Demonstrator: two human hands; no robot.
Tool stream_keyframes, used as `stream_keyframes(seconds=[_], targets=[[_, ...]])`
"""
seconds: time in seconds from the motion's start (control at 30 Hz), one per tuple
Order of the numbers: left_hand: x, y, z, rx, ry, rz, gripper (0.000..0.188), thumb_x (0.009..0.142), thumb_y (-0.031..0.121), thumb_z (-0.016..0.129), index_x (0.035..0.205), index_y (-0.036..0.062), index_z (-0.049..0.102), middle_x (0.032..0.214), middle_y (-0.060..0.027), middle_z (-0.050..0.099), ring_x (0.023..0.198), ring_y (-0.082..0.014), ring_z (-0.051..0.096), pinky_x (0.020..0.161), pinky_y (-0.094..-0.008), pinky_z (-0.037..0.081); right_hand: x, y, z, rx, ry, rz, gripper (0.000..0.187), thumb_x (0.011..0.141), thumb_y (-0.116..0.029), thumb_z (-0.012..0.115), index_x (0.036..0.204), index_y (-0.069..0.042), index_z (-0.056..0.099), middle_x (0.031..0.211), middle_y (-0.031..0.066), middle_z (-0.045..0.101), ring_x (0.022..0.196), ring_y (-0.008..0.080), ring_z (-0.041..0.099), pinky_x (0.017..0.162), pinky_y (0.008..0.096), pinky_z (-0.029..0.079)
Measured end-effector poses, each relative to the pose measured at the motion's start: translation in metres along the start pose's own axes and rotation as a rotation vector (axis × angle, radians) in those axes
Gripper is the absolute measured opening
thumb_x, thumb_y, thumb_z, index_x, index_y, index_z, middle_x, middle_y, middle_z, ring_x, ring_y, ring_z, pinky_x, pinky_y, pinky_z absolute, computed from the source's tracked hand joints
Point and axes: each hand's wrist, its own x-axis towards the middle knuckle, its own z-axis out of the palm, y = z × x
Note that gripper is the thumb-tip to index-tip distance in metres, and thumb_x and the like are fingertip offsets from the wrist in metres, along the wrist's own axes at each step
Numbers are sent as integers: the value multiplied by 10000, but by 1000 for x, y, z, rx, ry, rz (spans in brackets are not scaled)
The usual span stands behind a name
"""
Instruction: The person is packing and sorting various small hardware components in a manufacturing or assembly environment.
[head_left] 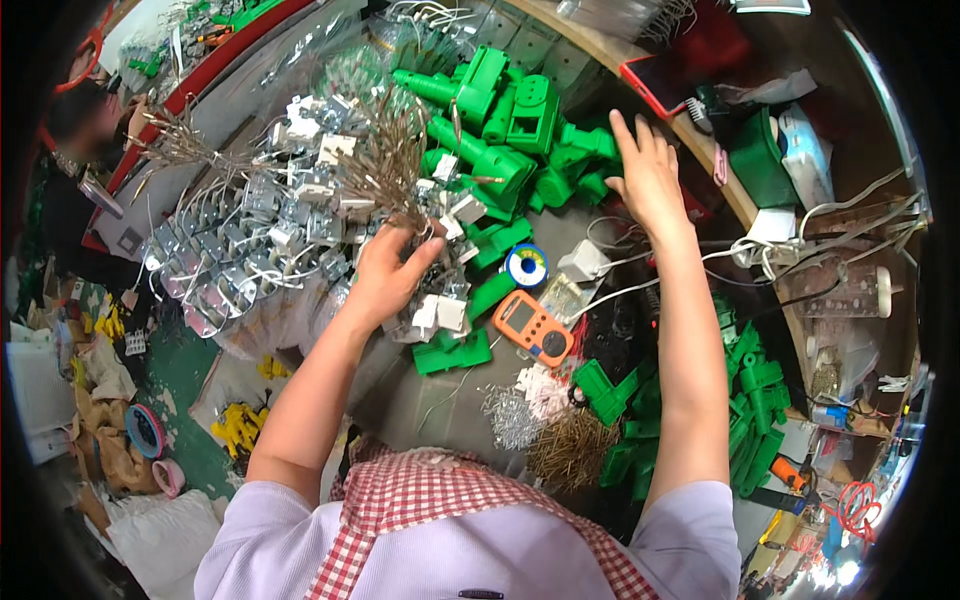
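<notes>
Head view: I read the left hand point(392, 272) as half curled at the base of the brown leads point(383, 165); I cannot tell whether it grips them. The right hand point(652, 178) is spread wide, holding nothing, beside the green housings point(533, 112) heaped beyond the orange meter point(533, 329). I judge the housings light, stiff, slightly slippery — hold the square body. The leads look springy — pinch their base.
</notes>
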Motion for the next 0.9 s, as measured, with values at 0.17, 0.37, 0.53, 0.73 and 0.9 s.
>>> stream_keyframes(seconds=[0.17, 0.37, 0.53, 0.73, 0.9], targets=[[6, -1, -3, 33, 27, 68, 297, 815, 274, 519, 926, 4, 570, 889, -163, 557, 855, -296, 530, 753, -341, 404, -39, -42, 7, 441, -664, 56, 343, 673, -149, 625, 992, -48, 548, 1029, 154, 523, 1011, 299, 463, 847, 385, 394], [10, -7, 2, 51, 53, 126, 248, 848, 229, 477, 855, -4, 564, 781, -130, 553, 747, -226, 518, 688, -324, 400, -108, -122, 30, 674, -532, -101, 413, 648, -106, 606, 1049, -60, 516, 1080, 116, 496, 1063, 254, 436, 919, 444, 333], [23, 2, -3, 121, 57, 38, 274, 880, 208, 428, 796, 1, 587, 697, -36, 556, 646, -113, 461, 609, -273, 385, -127, -159, 56, 557, -412, -155, 192, 679, -39, 486, 863, -61, 536, 893, 83, 483, 971, 238, 450, 948, 515, 247], [25, 17, -17, 75, 47, 5, 298, 884, 221, 413, 772, -4, 573, 712, -51, 578, 677, -114, 490, 650, -264, 393, -91, -121, -11, 451, -354, -338, 141, 652, -86, 512, 789, -114, 528, 790, 43, 471, 910, 216, 465, 938, 491, 273], [19, 7, -10, 79, 42, 91, 257, 872, 205, 438, 785, -2, 564, 698, -68, 576, 647, -135, 498, 622, -279, 403, -47, -18, -29, 750, -603, -323, 319, 552, -9, 605, 857, -83, 550, 832, 70, 500, 911, 264, 439, 801, 361, 359]])
